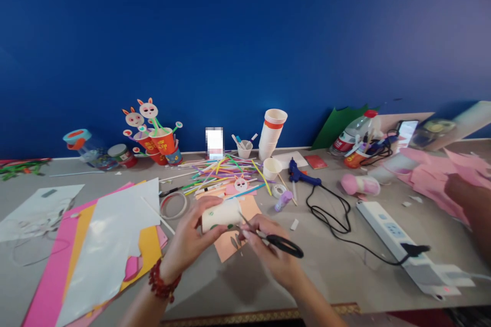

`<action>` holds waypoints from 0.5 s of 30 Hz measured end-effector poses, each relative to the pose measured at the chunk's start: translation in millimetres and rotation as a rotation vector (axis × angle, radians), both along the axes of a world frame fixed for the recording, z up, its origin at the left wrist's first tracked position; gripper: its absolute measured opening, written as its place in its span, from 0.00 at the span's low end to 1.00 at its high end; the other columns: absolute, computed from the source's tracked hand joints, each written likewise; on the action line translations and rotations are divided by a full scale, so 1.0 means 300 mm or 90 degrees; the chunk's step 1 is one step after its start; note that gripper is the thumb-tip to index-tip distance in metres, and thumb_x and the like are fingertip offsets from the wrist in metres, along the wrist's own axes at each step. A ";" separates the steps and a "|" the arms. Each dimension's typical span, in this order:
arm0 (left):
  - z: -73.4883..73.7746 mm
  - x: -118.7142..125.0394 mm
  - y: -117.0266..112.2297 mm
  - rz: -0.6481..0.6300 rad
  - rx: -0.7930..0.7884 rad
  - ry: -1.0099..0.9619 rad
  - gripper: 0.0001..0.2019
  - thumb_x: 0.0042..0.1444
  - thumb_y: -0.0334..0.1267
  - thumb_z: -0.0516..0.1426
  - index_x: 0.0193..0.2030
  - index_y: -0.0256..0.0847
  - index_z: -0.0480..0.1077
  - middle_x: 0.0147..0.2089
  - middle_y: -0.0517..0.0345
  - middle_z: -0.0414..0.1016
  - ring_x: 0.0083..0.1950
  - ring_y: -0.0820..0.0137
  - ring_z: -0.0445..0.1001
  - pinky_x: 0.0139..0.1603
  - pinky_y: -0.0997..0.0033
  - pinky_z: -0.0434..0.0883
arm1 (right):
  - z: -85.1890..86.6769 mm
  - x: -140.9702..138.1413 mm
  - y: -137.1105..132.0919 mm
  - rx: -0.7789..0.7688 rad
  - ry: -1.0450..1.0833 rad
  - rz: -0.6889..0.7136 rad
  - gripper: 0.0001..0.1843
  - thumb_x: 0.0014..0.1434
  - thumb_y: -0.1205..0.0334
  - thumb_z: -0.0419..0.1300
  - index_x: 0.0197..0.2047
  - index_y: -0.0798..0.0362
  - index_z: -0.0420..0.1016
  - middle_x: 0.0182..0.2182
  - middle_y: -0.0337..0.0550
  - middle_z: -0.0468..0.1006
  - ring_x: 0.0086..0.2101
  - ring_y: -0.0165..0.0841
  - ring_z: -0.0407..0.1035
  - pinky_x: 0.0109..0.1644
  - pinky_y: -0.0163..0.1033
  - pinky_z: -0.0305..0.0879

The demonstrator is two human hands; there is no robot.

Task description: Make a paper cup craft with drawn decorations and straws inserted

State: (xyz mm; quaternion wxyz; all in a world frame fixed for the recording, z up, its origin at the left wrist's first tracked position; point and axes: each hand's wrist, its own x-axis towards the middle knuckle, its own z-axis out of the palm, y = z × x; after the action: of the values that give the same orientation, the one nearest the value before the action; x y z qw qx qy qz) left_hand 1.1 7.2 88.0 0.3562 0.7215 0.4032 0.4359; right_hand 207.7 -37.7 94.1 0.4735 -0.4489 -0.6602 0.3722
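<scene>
My left hand (194,232) is closed round a white paper cup (220,214) with small green marks, lying on its side above the table. In my right hand (274,248) is a pair of scissors (284,245) with black handles, the blades pointing at the cup's right end. The fingers of my right hand are close to the cup's lower edge; whether they touch it I cannot tell. Beneath both hands lies orange paper (226,252) with small dark leaf-shaped pieces on it. A rabbit-face cutout (241,184) lies just behind the cup.
Behind are colored sticks (207,171), stacked paper cups (273,133) and red cups with rabbit faces (161,140). Right: a blue glue gun (303,173), its cable, a power strip (395,235) and another person's hand (466,196) at pink paper. Left: paper sheets (103,245) and tape (174,206).
</scene>
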 end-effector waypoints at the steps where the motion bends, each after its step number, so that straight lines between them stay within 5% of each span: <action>1: -0.014 0.013 -0.014 0.027 0.011 -0.009 0.20 0.51 0.36 0.64 0.52 0.47 0.71 0.54 0.50 0.73 0.58 0.55 0.69 0.59 0.57 0.65 | -0.016 -0.011 -0.004 -0.043 0.060 -0.025 0.10 0.64 0.59 0.55 0.33 0.51 0.72 0.28 0.41 0.76 0.31 0.34 0.72 0.35 0.37 0.68; 6: -0.058 0.060 -0.062 0.094 -0.023 -0.043 0.20 0.51 0.37 0.64 0.51 0.46 0.68 0.52 0.51 0.73 0.54 0.58 0.71 0.54 0.61 0.67 | -0.064 -0.036 -0.019 -0.108 0.231 -0.095 0.09 0.63 0.56 0.57 0.37 0.51 0.72 0.29 0.42 0.79 0.33 0.37 0.75 0.38 0.39 0.71; 15: 0.005 0.043 -0.047 0.044 -0.147 -0.001 0.16 0.56 0.43 0.60 0.50 0.44 0.70 0.50 0.51 0.74 0.51 0.58 0.72 0.48 0.64 0.70 | 0.056 0.050 0.000 0.163 -0.158 0.049 0.08 0.64 0.67 0.53 0.35 0.50 0.72 0.29 0.42 0.76 0.32 0.35 0.69 0.36 0.38 0.65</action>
State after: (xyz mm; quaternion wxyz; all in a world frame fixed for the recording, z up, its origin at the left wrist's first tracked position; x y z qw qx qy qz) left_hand 14.1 -6.8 89.6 0.4218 0.6611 0.4749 0.3994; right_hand 222.6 -37.6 110.8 0.4270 -0.4015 -0.7723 0.2449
